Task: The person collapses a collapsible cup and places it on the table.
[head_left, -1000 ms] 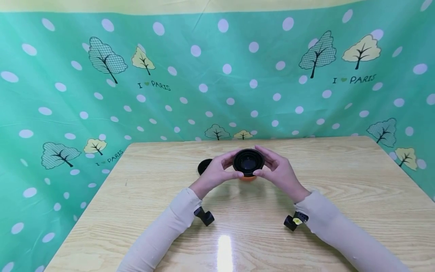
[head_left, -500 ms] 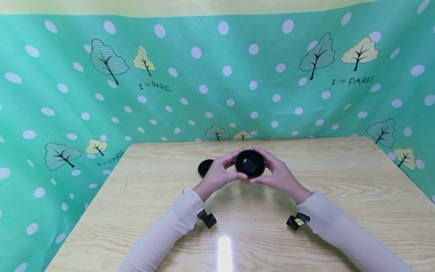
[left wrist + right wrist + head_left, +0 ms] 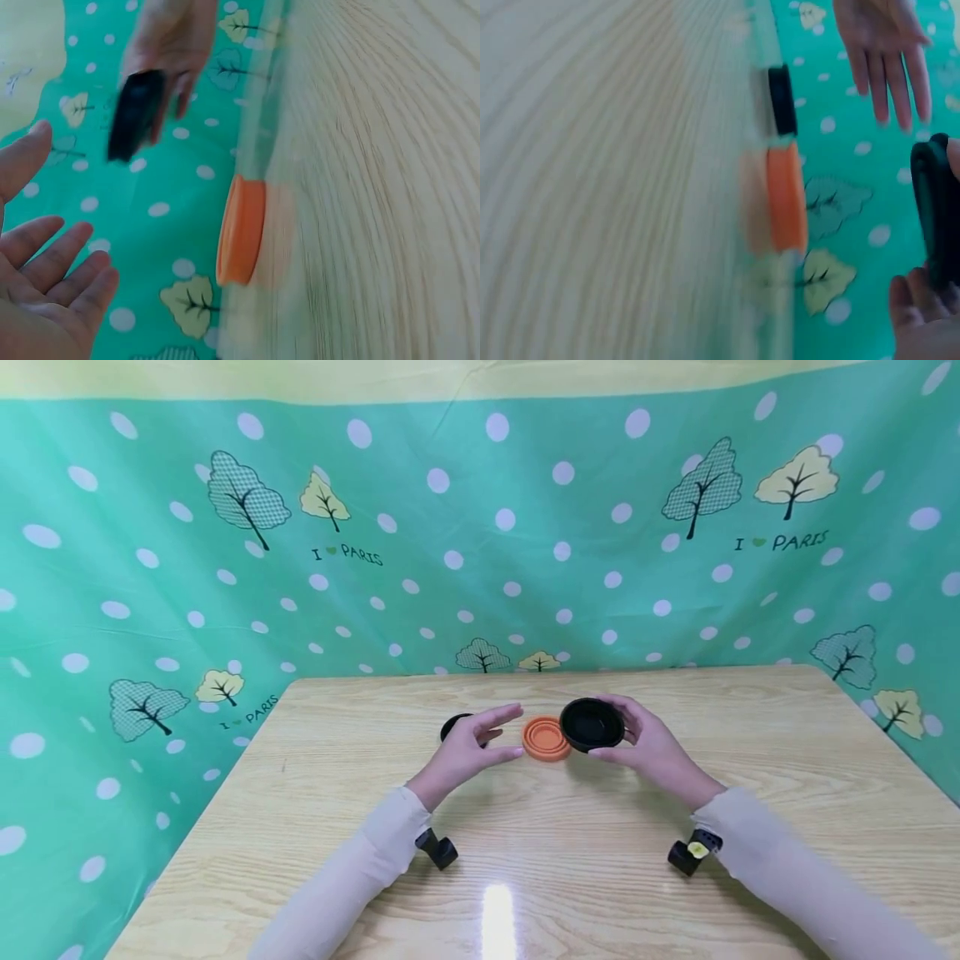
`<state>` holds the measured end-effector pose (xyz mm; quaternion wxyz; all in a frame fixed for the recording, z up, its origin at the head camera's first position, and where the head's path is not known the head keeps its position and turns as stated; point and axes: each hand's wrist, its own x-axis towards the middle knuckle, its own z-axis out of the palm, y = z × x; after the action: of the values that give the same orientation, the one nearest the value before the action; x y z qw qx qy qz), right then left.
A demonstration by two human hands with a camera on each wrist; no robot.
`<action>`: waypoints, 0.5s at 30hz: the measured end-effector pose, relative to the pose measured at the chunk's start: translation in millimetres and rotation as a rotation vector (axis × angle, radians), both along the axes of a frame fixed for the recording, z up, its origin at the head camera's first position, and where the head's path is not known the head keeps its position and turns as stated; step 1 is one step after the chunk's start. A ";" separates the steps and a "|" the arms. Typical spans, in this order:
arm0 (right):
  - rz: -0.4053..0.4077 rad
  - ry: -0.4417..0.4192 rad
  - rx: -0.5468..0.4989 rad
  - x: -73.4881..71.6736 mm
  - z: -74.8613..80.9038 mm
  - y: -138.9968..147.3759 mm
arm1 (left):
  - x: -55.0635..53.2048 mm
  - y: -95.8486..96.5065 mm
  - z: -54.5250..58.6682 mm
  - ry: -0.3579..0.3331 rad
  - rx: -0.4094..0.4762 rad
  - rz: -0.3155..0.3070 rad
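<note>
My right hand (image 3: 660, 753) holds a round black bowl (image 3: 592, 725) by its right side, thumb at the front, up off the table. Stepped rings show inside the bowl, like a collapsible silicone one. My left hand (image 3: 467, 750) is spread in the air with nothing in it, left of an orange ringed disc (image 3: 546, 739). That disc lies flat on the table, seen side-on in the left wrist view as a low orange piece (image 3: 243, 231). Partly hidden behind my left hand lies a small black round dish (image 3: 453, 724), visible from the side in the right wrist view (image 3: 782, 100).
The wooden table (image 3: 570, 877) runs back to a green dotted curtain (image 3: 450, 527) with printed trees. A small black camera is strapped at each wrist, below the cuffs. A bright light reflection lies on the tabletop near its front.
Both hands held the black bowl before. My left hand has let go and moved left. My right hand has carried the bowl right, uncovering the orange disc.
</note>
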<state>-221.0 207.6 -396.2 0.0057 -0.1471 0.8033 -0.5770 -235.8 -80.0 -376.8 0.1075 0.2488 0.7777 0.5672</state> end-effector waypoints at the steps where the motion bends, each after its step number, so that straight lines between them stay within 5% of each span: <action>1: -0.006 -0.028 0.002 -1.2 -1.3 4.6 | 1.7 -3.6 2.5 -0.018 0.002 0.007; 7: -0.045 -0.118 0.097 -8.3 -10.3 27.0 | 10.0 -24.6 15.2 -0.091 0.001 0.038; 15: -0.057 -0.178 0.222 -18.7 -24.2 38.5 | 0.6 -54.7 -4.1 -0.068 0.050 0.060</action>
<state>-239.7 246.2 -420.4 0.0770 -0.0709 0.8623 -0.4955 -235.2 -134.6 -380.9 0.1106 0.2087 0.7664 0.5974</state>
